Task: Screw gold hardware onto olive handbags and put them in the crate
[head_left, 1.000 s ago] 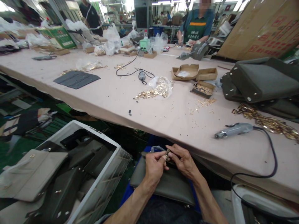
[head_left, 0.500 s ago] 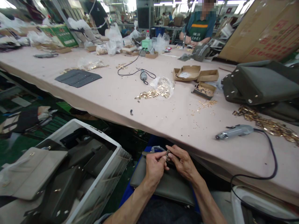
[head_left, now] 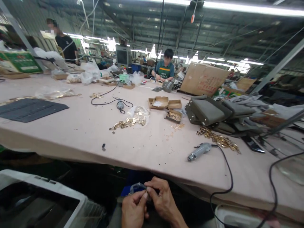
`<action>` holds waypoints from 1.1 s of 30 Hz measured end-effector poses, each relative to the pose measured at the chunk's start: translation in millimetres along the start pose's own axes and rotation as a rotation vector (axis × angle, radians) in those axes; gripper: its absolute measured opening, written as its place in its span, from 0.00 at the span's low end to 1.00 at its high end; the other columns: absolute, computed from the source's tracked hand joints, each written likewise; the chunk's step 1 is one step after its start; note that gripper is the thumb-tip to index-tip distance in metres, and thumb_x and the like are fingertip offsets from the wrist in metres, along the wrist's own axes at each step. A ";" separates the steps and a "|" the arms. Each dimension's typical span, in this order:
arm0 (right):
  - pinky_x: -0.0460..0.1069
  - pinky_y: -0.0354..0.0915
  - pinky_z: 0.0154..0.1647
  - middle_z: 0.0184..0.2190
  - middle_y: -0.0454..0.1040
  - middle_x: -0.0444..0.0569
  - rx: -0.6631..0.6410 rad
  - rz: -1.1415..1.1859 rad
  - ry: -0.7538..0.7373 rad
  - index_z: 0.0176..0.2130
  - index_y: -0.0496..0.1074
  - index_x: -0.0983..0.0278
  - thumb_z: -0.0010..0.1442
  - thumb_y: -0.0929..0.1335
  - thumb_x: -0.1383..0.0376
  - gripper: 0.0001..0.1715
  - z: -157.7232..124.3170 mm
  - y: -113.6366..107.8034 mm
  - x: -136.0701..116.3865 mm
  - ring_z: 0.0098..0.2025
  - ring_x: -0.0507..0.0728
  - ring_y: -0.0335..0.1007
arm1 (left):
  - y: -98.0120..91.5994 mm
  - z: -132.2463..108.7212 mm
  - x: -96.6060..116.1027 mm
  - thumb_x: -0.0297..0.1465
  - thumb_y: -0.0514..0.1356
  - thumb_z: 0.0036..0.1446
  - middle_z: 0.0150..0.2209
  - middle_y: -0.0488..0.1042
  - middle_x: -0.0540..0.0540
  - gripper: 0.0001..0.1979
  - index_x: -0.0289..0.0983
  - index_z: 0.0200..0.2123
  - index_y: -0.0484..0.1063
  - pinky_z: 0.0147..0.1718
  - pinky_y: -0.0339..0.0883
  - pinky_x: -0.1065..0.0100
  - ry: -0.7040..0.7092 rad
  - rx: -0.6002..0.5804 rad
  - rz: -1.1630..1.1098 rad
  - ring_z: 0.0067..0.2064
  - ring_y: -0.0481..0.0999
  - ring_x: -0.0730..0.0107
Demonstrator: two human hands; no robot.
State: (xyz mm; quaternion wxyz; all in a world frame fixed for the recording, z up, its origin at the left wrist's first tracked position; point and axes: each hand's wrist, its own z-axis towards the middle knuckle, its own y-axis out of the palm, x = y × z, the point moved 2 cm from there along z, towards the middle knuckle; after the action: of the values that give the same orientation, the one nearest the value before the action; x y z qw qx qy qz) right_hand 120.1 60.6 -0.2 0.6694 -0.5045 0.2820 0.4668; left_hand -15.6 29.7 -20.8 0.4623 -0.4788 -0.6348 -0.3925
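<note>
Pinching at the bottom centre of the frame: left hand (head_left: 133,209) and right hand (head_left: 163,199) meet fingertip to fingertip, just below the near table edge. Fingers of both are drawn in narrow, closed together on a small part that their tips cover; what it is cannot be told. A curved bit of clear plastic (head_left: 136,187) sticks out just left of the pinch, touching the left fingertips.

Above the hands runs a long pale pink worktable (head_left: 78,136). On it, right of centre, lies a grey electric hand tool (head_left: 199,151) with a black cord trailing off to the lower right. Just beyond it is a strewn heap of gold metal fittings (head_left: 218,139), beside stacked grey-green leather bags (head_left: 206,110). At mid-table sits a clear bag spilling gold clasps (head_left: 136,116), with small open brown cardboard boxes (head_left: 163,103) near it. A dark grey flat sheet (head_left: 28,109) lies at far left. The rim of a white plastic crate (head_left: 47,189) shows at lower left.

A co-worker in a green apron (head_left: 165,68) sits at the table's far end; another person in a black top (head_left: 64,46) stands at upper left.
</note>
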 end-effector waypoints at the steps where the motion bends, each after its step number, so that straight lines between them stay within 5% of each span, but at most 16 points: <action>1: 0.63 0.74 0.45 0.40 0.80 0.54 0.040 -0.031 -0.009 0.44 0.83 0.51 0.64 0.69 0.49 0.16 -1.8 0.5 2.7 0.44 0.67 0.78 | 0.0 0.6 -0.9 0.58 0.69 0.46 0.14 0.65 0.50 0.31 0.32 0.33 0.85 0.15 0.60 0.71 0.001 0.015 -0.006 0.15 0.64 0.71; 4: 0.67 0.75 0.41 0.39 0.82 0.50 0.084 -0.130 -0.017 0.44 0.82 0.43 0.60 0.72 0.46 0.13 1.8 -12.6 -4.2 0.42 0.70 0.79 | -0.1 2.3 -2.7 0.57 0.70 0.43 0.16 0.70 0.48 0.32 0.32 0.34 0.85 0.14 0.59 0.71 -0.017 0.017 -0.043 0.15 0.64 0.71; 7: 0.64 0.76 0.38 0.37 0.82 0.50 0.138 -0.210 0.094 0.47 0.81 0.44 0.64 0.70 0.49 0.14 22.6 -58.5 -24.9 0.36 0.68 0.79 | -1.5 3.9 -3.1 0.56 0.72 0.42 0.23 0.78 0.42 0.32 0.32 0.36 0.85 0.13 0.60 0.71 -0.045 0.021 -0.082 0.15 0.65 0.72; 9: 0.61 0.74 0.35 0.32 0.80 0.52 0.364 -0.321 0.188 0.50 0.80 0.54 0.65 0.67 0.46 0.22 43.9 -104.9 -35.7 0.31 0.67 0.77 | -2.6 4.3 -1.1 0.56 0.72 0.42 0.25 0.79 0.41 0.31 0.32 0.35 0.85 0.13 0.61 0.72 -0.047 0.039 -0.103 0.16 0.65 0.72; 11: 0.62 0.72 0.44 0.32 0.80 0.56 0.578 -0.556 0.284 0.53 0.78 0.63 0.65 0.65 0.44 0.31 68.3 -149.7 -37.4 0.35 0.69 0.78 | -2.9 4.0 2.5 0.55 0.73 0.40 0.20 0.77 0.43 0.30 0.32 0.32 0.85 0.13 0.61 0.72 -0.046 0.063 -0.120 0.16 0.64 0.72; 14: 0.66 0.68 0.51 0.38 0.79 0.69 0.544 -0.857 0.552 0.58 0.71 0.74 0.63 0.63 0.39 0.45 105.2 -192.7 -19.1 0.47 0.76 0.77 | -1.4 2.4 9.1 0.55 0.74 0.38 0.18 0.74 0.45 0.29 0.32 0.28 0.84 0.13 0.60 0.72 -0.057 0.086 -0.141 0.15 0.63 0.73; 17: 0.68 0.67 0.53 0.43 0.76 0.80 0.472 -0.891 0.721 0.58 0.67 0.80 0.56 0.69 0.40 0.51 129.1 -209.4 4.8 0.52 0.80 0.74 | 0.6 0.4 14.8 0.54 0.74 0.37 0.19 0.75 0.45 0.28 0.33 0.28 0.84 0.13 0.63 0.72 -0.066 0.103 -0.163 0.15 0.62 0.75; 21: 0.69 0.67 0.53 0.42 0.77 0.76 0.652 -0.573 0.735 0.52 0.71 0.75 0.42 0.79 0.54 0.44 132.0 -219.3 24.8 0.52 0.81 0.73 | 1.3 -0.9 17.2 0.53 0.75 0.37 0.16 0.70 0.48 0.27 0.33 0.27 0.83 0.14 0.64 0.73 -0.083 0.114 -0.191 0.16 0.60 0.76; 24: 0.60 0.74 0.36 0.31 0.77 0.60 0.713 -0.294 0.728 0.41 0.73 0.66 0.45 0.77 0.52 0.28 120.2 -226.0 34.0 0.38 0.70 0.77 | 0.6 0.1 15.4 0.53 0.75 0.36 0.16 0.69 0.48 0.29 0.31 0.28 0.84 0.13 0.62 0.73 -0.088 0.102 -0.192 0.17 0.60 0.75; 27: 0.50 0.71 0.24 0.26 0.70 0.44 0.748 0.225 0.619 0.36 0.71 0.63 0.46 0.77 0.53 0.23 110.1 -231.5 37.0 0.26 0.56 0.70 | 0.1 2.0 13.1 0.52 0.76 0.37 0.18 0.72 0.46 0.29 0.30 0.30 0.84 0.14 0.61 0.73 -0.087 0.092 -0.196 0.18 0.61 0.74; 30: 0.47 0.73 0.27 0.28 0.70 0.39 0.710 0.709 0.469 0.37 0.70 0.62 0.45 0.79 0.63 0.21 109.9 -236.4 31.7 0.26 0.50 0.68 | 1.1 3.2 11.8 0.50 0.77 0.36 0.20 0.74 0.45 0.29 0.30 0.31 0.84 0.14 0.61 0.73 -0.109 0.096 -0.206 0.19 0.62 0.74; 33: 0.47 0.77 0.32 0.31 0.73 0.40 0.732 0.943 0.419 0.40 0.72 0.62 0.43 0.79 0.72 0.25 115.3 -240.0 25.1 0.29 0.50 0.72 | 3.6 3.4 11.7 0.50 0.77 0.35 0.22 0.76 0.43 0.28 0.30 0.31 0.84 0.14 0.61 0.73 -0.119 0.099 -0.214 0.19 0.63 0.74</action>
State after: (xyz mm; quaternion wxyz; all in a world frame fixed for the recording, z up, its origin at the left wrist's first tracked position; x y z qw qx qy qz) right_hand 337.8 164.1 115.7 0.4516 -0.1452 0.7406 0.4760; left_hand -14.1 36.6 -10.2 0.4024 -0.4073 -0.7272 -0.3785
